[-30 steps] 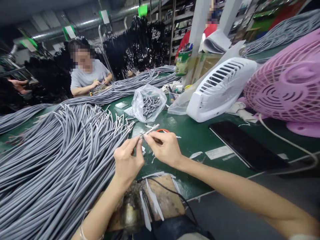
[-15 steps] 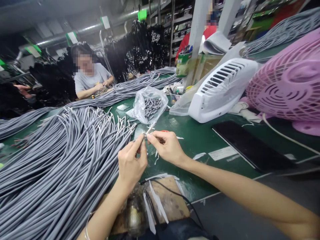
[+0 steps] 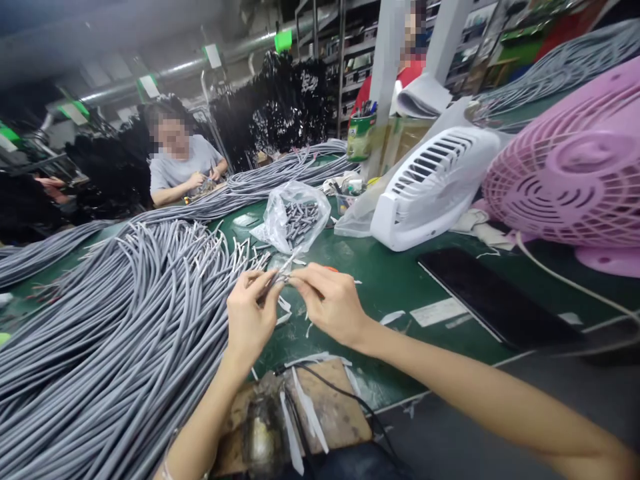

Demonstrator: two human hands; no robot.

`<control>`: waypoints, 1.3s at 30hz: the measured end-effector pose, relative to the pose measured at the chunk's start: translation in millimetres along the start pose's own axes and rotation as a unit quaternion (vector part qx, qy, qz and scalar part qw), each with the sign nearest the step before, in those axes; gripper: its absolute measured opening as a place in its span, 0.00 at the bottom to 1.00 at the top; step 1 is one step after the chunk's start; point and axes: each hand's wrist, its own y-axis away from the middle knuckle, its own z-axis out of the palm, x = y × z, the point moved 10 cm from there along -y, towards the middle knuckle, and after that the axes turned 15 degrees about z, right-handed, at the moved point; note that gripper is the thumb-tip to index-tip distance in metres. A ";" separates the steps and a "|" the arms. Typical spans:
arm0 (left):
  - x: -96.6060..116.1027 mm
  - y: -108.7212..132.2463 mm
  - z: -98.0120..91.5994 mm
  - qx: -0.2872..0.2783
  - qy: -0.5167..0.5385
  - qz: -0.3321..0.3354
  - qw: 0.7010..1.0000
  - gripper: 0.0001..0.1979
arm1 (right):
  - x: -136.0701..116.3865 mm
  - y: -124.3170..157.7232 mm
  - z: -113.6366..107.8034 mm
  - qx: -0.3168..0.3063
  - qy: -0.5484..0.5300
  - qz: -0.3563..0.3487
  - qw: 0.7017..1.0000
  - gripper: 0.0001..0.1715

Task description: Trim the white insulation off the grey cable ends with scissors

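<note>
My left hand (image 3: 253, 313) pinches a grey cable near its stripped end, between thumb and forefinger. White strands (image 3: 293, 260) stick up from that end, just past the fingertips. My right hand (image 3: 333, 300) is closed in a pinch at the same spot, its fingertips close against the cable end; what exactly lies in them is too small to make out. A large bundle of grey cables (image 3: 125, 333) with pale stripped ends spreads to the left of my hands. Just beyond the fingertips sits a clear plastic bag (image 3: 274, 217) of short grey tube pieces (image 3: 301, 221).
A white fan (image 3: 435, 180), a pink fan (image 3: 570, 180) and a black phone-like slab (image 3: 495, 297) occupy the right of the green table (image 3: 360, 373). A stained board (image 3: 335, 400) lies at the near edge. Across the table, a person (image 3: 183, 160) handles cables.
Both hands have shifted slightly left, still together at the cable end. My right fingertips have drawn down a little from the white strands. The whole view has moved slightly.
</note>
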 end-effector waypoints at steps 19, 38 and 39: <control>9.8 6.8 -11.0 0.035 0.023 -0.006 0.999 0.09 | 21.4 -7.5 9.2 -0.057 0.027 0.081 0.995 0.19; 12.5 7.5 -8.1 0.029 0.047 -0.008 0.998 0.09 | 19.2 -8.2 9.9 -0.064 0.021 0.069 0.995 0.19; 12.9 7.1 -7.0 0.025 0.052 -0.009 0.998 0.09 | 20.4 -8.4 12.2 -0.075 0.006 0.075 0.994 0.20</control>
